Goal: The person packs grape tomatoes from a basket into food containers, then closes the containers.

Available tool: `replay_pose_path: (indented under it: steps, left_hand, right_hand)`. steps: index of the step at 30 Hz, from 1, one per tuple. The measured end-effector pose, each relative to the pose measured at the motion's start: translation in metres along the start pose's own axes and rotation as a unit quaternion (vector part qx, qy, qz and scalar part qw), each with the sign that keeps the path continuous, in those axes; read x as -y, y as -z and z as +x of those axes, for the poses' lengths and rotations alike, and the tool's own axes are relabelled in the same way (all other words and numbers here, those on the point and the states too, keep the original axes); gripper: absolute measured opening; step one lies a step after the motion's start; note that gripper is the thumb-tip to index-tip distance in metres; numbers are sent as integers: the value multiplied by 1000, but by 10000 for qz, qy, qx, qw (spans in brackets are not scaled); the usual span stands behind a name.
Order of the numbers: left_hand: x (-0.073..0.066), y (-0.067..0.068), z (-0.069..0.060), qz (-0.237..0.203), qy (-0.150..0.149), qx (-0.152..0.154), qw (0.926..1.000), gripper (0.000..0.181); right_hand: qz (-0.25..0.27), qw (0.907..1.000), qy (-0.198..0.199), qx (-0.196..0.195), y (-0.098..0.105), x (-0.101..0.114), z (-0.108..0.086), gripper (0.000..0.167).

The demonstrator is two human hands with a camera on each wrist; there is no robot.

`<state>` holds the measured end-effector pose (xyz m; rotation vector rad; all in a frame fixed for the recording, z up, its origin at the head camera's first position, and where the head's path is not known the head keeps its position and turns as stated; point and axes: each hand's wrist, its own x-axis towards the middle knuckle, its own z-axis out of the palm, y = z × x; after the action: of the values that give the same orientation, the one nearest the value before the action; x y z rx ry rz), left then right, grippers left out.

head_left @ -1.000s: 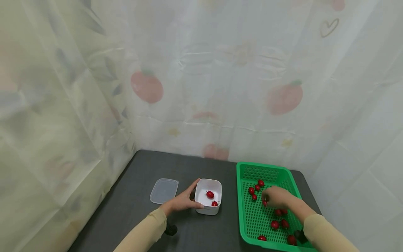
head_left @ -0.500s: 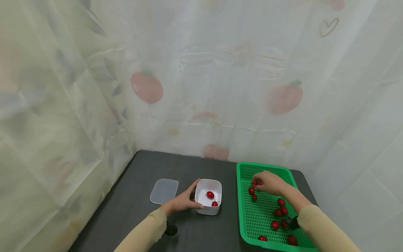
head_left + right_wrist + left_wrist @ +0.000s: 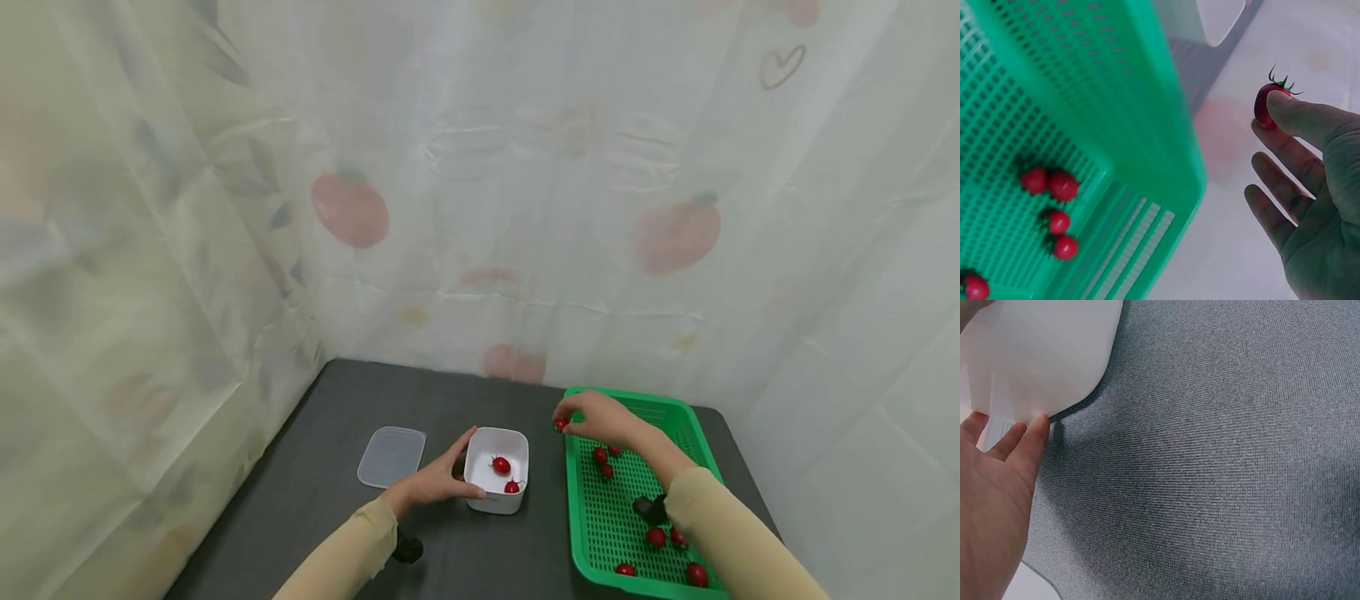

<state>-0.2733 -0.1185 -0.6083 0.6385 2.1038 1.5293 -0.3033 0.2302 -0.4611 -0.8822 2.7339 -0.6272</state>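
In the head view my left hand (image 3: 435,481) grips the side of a white square container (image 3: 497,503) with two red cherry tomatoes (image 3: 501,465) inside. The left wrist view shows the fingers of that hand (image 3: 1004,469) against the white wall (image 3: 1041,356). My right hand (image 3: 603,418) pinches one tomato (image 3: 561,424) over the left rim of the green basket (image 3: 573,517). Seen from the right wrist, the tomato (image 3: 1265,106) with its green stem sits between thumb and forefinger of the right hand (image 3: 1316,187), the other fingers spread.
Several tomatoes (image 3: 656,537) lie in the green basket, partly under the right forearm. A translucent lid (image 3: 392,457) lies flat on the dark table (image 3: 465,562), left of the container. Printed curtains (image 3: 480,208) hang behind and on the left.
My right hand has moved from inside the basket, leftward to its rim, with a tomato pinched from the upper group. The left hand and container have stayed in place.
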Motion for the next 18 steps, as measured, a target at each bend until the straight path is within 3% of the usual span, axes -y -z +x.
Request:
replay_pose_path:
  steps: [18]
  left_hand:
    - [1, -1, 2, -120, 96, -19, 9999, 112]
  right_hand:
    - [-42, 9986, 488, 182, -24, 32, 52, 18]
